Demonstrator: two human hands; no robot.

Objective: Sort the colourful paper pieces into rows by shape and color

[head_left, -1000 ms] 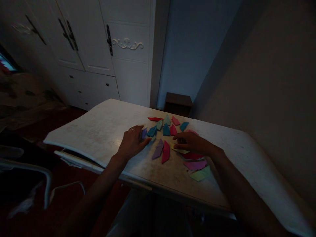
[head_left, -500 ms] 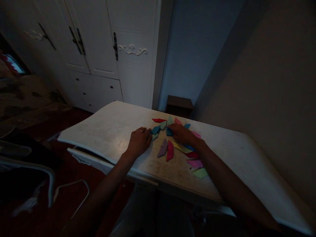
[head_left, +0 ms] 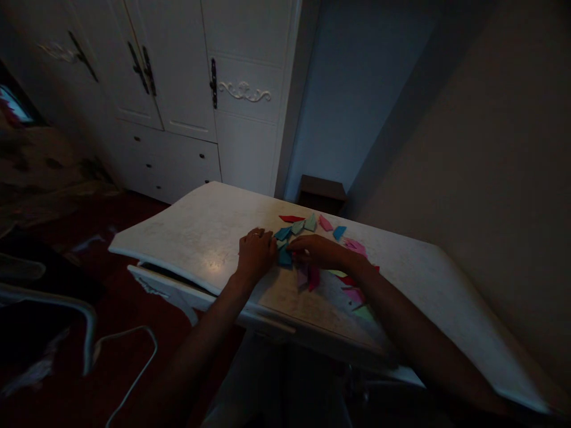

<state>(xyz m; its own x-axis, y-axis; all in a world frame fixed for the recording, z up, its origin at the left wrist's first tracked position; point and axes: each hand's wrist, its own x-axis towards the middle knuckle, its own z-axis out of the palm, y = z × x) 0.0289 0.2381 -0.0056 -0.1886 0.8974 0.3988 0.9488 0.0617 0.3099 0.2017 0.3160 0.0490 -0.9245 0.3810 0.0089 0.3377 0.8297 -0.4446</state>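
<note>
My right hand (head_left: 316, 251) pinches a teal folded paper piece (head_left: 285, 258) low over the table, its thumb and fingers closed on one end. My left hand (head_left: 257, 252), with a ring on one finger, rests palm down with bent fingers. Its fingertips grip the near end of a row of overlapping folded papers, at a pale green piece (head_left: 281, 244) that is partly hidden. A teal piece (head_left: 283, 233) and pale green pieces (head_left: 298, 226) continue that row. Below my right hand lie a purple piece (head_left: 302, 276) and a magenta piece (head_left: 314, 278).
A red piece (head_left: 291, 219), a pink piece (head_left: 325, 223), a blue piece (head_left: 339, 232) and several others lie around my right forearm on the white table (head_left: 178, 232). An open drawer (head_left: 173, 288) juts from its front. White wardrobes (head_left: 250, 142) and a brown stand (head_left: 322, 193) are behind.
My right hand has moved left and nearer to me, carrying the teal folded paper piece to the row by my left hand. My left hand has stayed by the row. The view shifted slightly.
</note>
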